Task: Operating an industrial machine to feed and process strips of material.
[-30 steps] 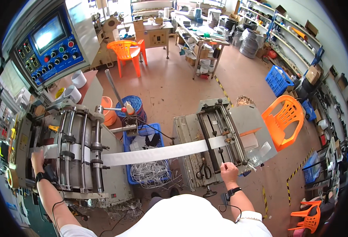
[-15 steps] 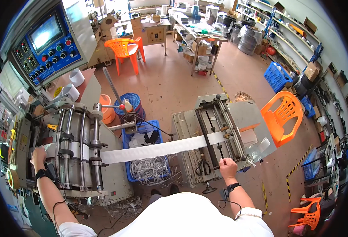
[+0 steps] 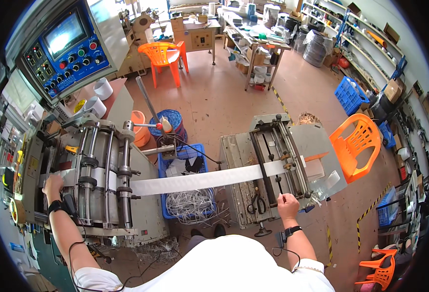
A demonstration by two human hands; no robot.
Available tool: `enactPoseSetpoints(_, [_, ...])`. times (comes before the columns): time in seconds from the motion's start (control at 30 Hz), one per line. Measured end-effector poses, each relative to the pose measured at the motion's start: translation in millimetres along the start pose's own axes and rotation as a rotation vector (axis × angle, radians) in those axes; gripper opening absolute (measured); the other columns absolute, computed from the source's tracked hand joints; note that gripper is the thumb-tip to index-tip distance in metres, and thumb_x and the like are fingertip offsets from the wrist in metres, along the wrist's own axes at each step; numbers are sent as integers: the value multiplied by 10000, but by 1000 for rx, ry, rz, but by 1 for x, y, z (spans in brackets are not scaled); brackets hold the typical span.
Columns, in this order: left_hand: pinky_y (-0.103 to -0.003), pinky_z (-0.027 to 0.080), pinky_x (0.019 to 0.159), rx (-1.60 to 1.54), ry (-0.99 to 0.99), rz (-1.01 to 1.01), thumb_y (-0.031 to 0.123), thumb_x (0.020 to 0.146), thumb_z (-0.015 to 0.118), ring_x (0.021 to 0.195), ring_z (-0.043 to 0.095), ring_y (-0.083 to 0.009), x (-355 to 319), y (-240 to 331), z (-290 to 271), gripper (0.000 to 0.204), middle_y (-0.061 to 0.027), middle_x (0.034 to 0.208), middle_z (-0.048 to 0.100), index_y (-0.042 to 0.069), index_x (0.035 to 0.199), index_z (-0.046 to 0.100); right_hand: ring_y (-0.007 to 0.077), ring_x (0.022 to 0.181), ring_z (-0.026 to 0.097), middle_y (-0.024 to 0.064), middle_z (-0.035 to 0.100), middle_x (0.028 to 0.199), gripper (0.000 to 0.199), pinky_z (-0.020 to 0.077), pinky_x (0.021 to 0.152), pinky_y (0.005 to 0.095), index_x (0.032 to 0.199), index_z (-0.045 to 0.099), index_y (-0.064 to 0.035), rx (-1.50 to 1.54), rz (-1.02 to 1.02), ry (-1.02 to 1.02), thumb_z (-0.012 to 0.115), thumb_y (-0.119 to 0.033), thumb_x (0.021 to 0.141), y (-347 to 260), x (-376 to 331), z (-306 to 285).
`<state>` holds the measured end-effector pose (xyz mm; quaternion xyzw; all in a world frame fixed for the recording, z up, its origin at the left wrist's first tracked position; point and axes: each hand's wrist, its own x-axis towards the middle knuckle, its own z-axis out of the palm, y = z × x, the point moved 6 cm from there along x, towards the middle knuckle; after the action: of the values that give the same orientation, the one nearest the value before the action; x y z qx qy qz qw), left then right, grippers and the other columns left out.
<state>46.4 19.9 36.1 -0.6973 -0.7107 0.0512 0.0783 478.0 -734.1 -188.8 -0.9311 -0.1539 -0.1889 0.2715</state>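
Head view: a flat white strip (image 3: pixel 200 181), near edge saw-toothed, crossed above a blue crate (image 3: pixel 166 212); right hand (image 3: pixel 288 206) pinched a dark rod (image 3: pixel 279 189), left hand (image 3: pixel 53 185) grip indiscernible.

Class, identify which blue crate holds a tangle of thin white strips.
The blue crate beneath the long white band holds the tangle; the upper crate and lower crate at far right show none.

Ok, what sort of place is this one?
Most likely a factory workshop: there's a blue control panel, a roller machine with a white strip, and a blue crate of stringy scraps.
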Motion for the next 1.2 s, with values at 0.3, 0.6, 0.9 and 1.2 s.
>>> enactPoseSetpoints(0.3, [-564,412,942,16,-60,72,357,947,453,1133,558,-404,7,7,10,392,-196,1191,614,73,1093,680,324,592,565,112,573,646,210,454,551,422,654,573,-68,17,-1,7,649,-180,814,-6,0,-2])
enactPoseSetpoints(0.6, [-448,507,869,-170,52,25,224,864,556,1063,625,-346,35,-4,23,302,-162,1137,657,79,1097,684,336,638,553,136,559,670,214,443,596,429,690,568,-35,5,-18,-38,613,-161,857,6,-6,4])
enactPoseSetpoints(0.9, [-433,515,854,-421,156,287,184,847,588,1036,624,-350,19,-12,18,275,-171,1094,661,160,1100,693,314,613,534,114,538,676,235,433,572,415,719,555,-31,-1,-50,-73,602,-181,893,4,-6,14])
enactPoseSetpoints(1.2, [-441,512,879,-373,71,-328,169,841,581,1094,610,-371,12,-81,32,289,-203,1168,633,38,1075,689,324,615,533,132,542,671,265,433,583,424,706,539,-15,-2,-35,-80,592,-186,901,5,-5,15])
